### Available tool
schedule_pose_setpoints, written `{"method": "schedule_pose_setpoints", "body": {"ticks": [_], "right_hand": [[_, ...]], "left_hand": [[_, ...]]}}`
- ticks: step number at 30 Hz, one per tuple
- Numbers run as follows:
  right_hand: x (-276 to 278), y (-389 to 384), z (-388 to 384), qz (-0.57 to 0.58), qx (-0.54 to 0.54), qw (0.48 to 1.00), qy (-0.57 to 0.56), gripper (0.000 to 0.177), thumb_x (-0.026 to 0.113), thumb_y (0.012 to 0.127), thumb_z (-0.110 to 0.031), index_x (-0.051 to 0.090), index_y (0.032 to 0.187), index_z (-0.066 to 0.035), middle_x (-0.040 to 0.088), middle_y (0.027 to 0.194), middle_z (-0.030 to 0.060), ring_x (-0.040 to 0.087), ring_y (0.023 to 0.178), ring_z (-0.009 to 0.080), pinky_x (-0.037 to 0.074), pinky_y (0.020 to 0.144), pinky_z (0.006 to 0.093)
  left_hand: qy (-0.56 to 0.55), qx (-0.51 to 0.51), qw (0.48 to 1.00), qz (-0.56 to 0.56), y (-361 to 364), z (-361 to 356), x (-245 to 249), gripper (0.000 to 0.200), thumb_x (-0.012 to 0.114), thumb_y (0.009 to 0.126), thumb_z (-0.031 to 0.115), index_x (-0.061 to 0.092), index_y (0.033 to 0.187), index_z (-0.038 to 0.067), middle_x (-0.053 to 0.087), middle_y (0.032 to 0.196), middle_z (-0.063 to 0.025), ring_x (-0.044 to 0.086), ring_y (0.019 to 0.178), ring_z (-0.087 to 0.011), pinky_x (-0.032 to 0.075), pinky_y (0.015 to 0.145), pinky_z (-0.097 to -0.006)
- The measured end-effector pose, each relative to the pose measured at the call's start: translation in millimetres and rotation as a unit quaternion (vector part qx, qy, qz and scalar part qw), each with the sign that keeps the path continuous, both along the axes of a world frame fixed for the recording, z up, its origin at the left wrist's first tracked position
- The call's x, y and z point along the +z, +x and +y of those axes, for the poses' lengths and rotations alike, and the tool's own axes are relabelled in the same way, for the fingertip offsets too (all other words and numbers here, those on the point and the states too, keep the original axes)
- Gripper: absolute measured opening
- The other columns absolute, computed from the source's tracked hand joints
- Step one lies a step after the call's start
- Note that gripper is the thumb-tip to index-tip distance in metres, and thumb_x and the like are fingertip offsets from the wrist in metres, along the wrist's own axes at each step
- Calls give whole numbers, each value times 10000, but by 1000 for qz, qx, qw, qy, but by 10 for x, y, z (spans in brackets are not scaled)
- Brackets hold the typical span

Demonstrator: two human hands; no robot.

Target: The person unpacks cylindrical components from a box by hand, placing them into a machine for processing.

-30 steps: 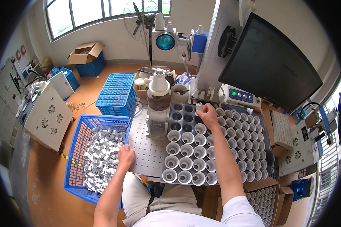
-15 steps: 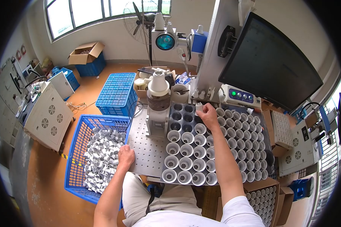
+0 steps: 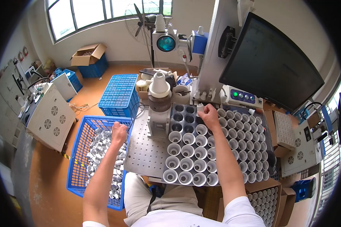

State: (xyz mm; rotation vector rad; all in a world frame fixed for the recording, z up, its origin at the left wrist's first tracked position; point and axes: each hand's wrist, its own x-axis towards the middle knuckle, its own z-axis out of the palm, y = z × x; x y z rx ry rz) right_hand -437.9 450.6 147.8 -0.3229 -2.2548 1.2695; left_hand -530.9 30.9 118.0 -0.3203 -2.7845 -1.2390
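My right hand (image 3: 209, 115) is closed on a white plastic bulb housing (image 3: 200, 108), narrow end up, at the back of the black tray (image 3: 184, 118). Rows of similar white housings (image 3: 186, 151) sit in the tray, wide mouths upward. Dark holes show in its back left part, just left of this hand. My left hand (image 3: 119, 132) is over the right side of the blue basket (image 3: 88, 151), its fingers curled; whatever they may hold is hidden. Below it lies a heap of loose white housings (image 3: 98, 149).
A stand with a white housing (image 3: 159, 81) on top rises between basket and tray. Behind the tray are a lens head (image 3: 165, 43), a button box (image 3: 241, 96) and a large monitor (image 3: 271, 62). A perforated metal plate (image 3: 140, 159) lies left of the tray.
My left hand has moved up and slightly left, from beside the metal plate to over the basket's far right part. My right hand stays at the same housing. The view has shifted slightly.
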Motion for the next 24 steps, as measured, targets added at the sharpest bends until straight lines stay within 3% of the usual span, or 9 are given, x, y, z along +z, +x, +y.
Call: {"method": "schedule_pose_setpoints", "body": {"ticks": [5, 9, 12, 14, 16, 19, 21, 24], "right_hand": [[62, -79, 42, -12, -4, 1000, -9, 304, 695, 661, -156, 409, 641, -54, 417, 592, 22, 403, 573, 139, 371, 544, 299], [460, -224, -69, 14, 10, 1000, -20, 301, 699, 661, -155, 415, 639, -60, 432, 592, 17, 403, 568, 128, 368, 536, 295], [1032, -357, -311, 86, 66, 987, -117, 281, 706, 702, -134, 435, 660, -73, 471, 634, -14, 414, 592, 86, 381, 543, 254], [1366, -397, -569, 143, 115, 967, -179, 272, 707, 729, -124, 445, 675, -73, 486, 661, -20, 423, 609, 72, 391, 553, 241], [1605, -424, -882, 202, 169, 938, -226, 266, 707, 757, -118, 454, 690, -72, 505, 693, -19, 433, 626, 59, 402, 567, 231], [1629, -419, -1222, 187, 234, 936, -183, 269, 710, 784, -126, 461, 703, -64, 526, 724, -8, 447, 656, 57, 416, 588, 237], [1475, -448, -1391, 199, 233, 944, -124, 284, 708, 799, -143, 455, 701, -58, 569, 782, 11, 458, 684, 64, 417, 600, 238], [1381, -443, -1499, 205, 224, 945, -118, 306, 702, 816, -170, 448, 700, -46, 620, 878, 45, 469, 718, 77, 421, 622, 244]], "left_hand": [[203, -35, 968, 147, -568, 535, 882, 166, 394, 797, 112, 510, 822, -4, 614, 852, -137, 552, 836, -264, 419, 804, -361], [302, -103, 941, 111, -591, 1189, 1745, 171, 449, 778, 65, 612, 787, 15, 570, 874, -159, 526, 881, -271, 417, 839, -340], [0, -83, 963, 258, -314, 1585, 2106, 156, 523, 753, 57, 666, 691, 65, 502, 856, -122, 510, 928, -270, 423, 838, -318], [119, -118, 963, 211, -412, 1730, 2024, 171, 447, 750, 85, 574, 657, 17, 561, 737, -83, 487, 798, -178, 409, 805, -265], [19, -110, 931, 348, -407, 1662, 2049, 267, 407, 685, 92, 553, 488, -13, 564, 604, -50, 496, 681, -117, 407, 707, -225], [245, -144, 943, 171, -211, 1135, 2341, 250, 390, 655, 91, 530, 484, -26, 566, 612, -60, 515, 630, -126, 424, 639, -247], [211, -69, 954, 200, -156, 652, 2249, 255, 368, 647, 103, 512, 481, -25, 557, 599, -85, 534, 614, -175, 430, 594, -275], [97, 102, 941, 309, -242, -121, 1524, 186, 417, 639, 41, 571, 661, -61, 580, 719, -191, 577, 711, -309, 452, 728, -342]]}}
